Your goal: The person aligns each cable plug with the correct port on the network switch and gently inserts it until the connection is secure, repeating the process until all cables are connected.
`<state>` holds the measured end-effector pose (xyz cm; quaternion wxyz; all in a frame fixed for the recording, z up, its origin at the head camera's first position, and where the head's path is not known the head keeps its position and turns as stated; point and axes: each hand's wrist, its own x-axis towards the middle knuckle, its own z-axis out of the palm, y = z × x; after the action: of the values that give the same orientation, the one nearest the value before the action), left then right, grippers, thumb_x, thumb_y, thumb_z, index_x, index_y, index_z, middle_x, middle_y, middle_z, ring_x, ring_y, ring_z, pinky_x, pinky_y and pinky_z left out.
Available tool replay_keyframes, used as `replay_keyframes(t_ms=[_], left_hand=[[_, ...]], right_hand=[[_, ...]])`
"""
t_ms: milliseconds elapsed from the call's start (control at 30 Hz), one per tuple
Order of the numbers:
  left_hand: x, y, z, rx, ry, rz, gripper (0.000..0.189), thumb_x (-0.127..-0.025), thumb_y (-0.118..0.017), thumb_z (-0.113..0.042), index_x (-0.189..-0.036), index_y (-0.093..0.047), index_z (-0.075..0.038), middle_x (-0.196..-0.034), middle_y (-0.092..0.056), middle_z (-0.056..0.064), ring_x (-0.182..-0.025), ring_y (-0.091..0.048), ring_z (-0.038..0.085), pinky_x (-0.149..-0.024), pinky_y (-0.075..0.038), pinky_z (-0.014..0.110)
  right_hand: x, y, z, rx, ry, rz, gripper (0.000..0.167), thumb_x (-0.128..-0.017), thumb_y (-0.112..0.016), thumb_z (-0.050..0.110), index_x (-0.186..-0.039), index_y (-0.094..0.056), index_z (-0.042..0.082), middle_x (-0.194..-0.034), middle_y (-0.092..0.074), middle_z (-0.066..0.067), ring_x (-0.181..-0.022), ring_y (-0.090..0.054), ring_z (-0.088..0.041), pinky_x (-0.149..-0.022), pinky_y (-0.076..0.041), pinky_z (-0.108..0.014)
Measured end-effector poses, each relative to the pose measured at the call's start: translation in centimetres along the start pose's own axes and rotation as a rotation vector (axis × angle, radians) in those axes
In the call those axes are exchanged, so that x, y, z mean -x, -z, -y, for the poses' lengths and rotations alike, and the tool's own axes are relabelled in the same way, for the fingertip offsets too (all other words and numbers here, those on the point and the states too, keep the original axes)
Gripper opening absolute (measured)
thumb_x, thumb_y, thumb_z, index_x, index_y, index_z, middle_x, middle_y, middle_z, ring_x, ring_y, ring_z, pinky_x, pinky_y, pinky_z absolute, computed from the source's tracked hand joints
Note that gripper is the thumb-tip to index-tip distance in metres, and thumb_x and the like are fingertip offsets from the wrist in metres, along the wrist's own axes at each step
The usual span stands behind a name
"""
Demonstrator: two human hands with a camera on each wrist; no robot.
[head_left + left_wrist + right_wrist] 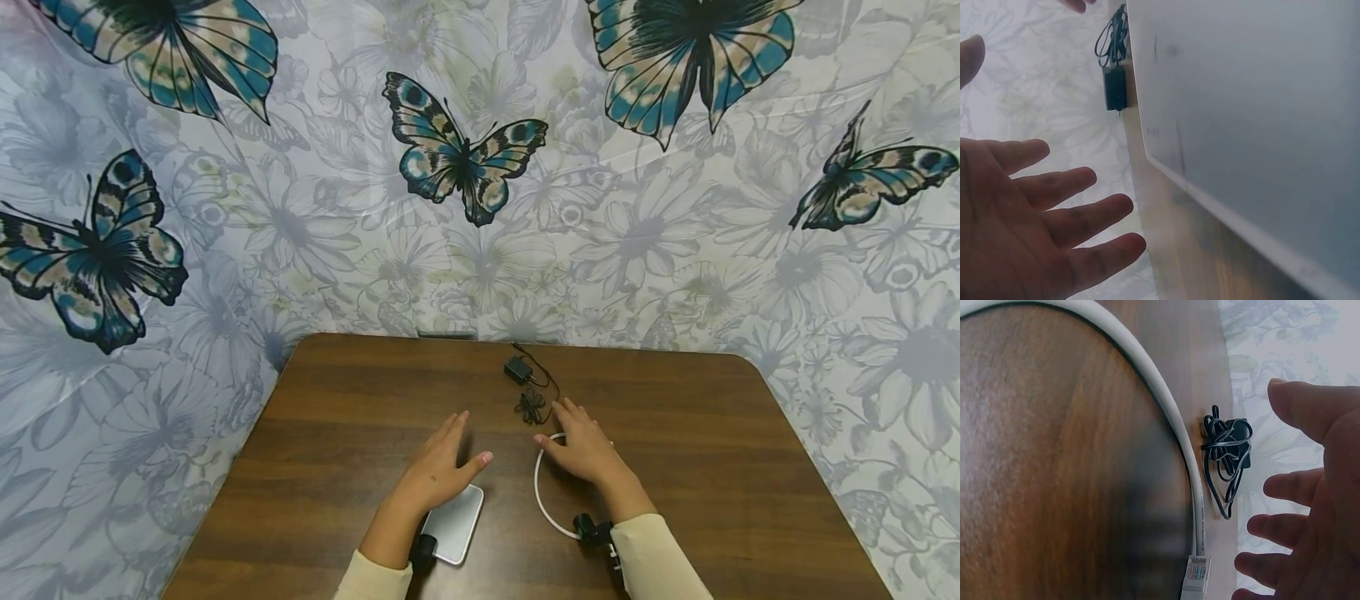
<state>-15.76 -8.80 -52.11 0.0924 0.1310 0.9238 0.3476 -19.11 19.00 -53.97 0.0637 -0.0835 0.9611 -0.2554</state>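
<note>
My left hand [435,475] has its fingers stretched out and its thumb apart, holding nothing. Partly under that wrist lies a flat silver-white box [459,529] with rounded corners, which fills much of the left wrist view. My right hand [588,450] is also spread with nothing in its grasp. Beside and below it a white network cable [538,492] curves over the table, and its clear plug [1197,570] shows in the right wrist view. Beyond the right fingertips is a black power adapter [517,369] with its thin cord [532,407] bundled up.
The brown wooden table [337,467] has rounded far corners. Behind it hangs a pale flowered cloth [300,242] printed with large blue butterflies. Each wrist carries a dark strap, and cream sleeves [660,554] reach in from the near edge.
</note>
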Motion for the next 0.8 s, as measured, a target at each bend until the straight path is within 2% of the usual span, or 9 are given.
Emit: replay_keyframes(t_ms=[433,800], left_hand=[[-0.2,-0.1,-0.2,-0.020,-0.002,0.030,0.096,-0.088,-0.047,-0.075,-0.159,-0.025,-0.014,-0.160,-0.027,0.023,-0.145,-0.030,0.044,-0.111,-0.030,0.063],[-0.3,0.0,-0.1,-0.006,-0.009,0.041,0.092,-0.091,-0.048,-0.072,-0.159,-0.023,-0.015,-0.160,-0.025,0.023,-0.145,-0.029,0.044,-0.111,-0.029,0.063]], right_hand=[[-0.3,-0.3,0.0,0.006,0.008,0.011,0.075,-0.094,-0.064,0.047,-0.151,-0.041,0.004,-0.157,-0.031,-0.027,-0.143,-0.027,-0.052,-0.112,-0.024,-0.067],[-1.1,-0.9,-0.5,0.001,0.005,0.019,0.074,-0.094,-0.063,0.047,-0.151,-0.041,0.005,-0.157,-0.032,-0.027,-0.142,-0.026,-0.054,-0.111,-0.021,-0.069]])
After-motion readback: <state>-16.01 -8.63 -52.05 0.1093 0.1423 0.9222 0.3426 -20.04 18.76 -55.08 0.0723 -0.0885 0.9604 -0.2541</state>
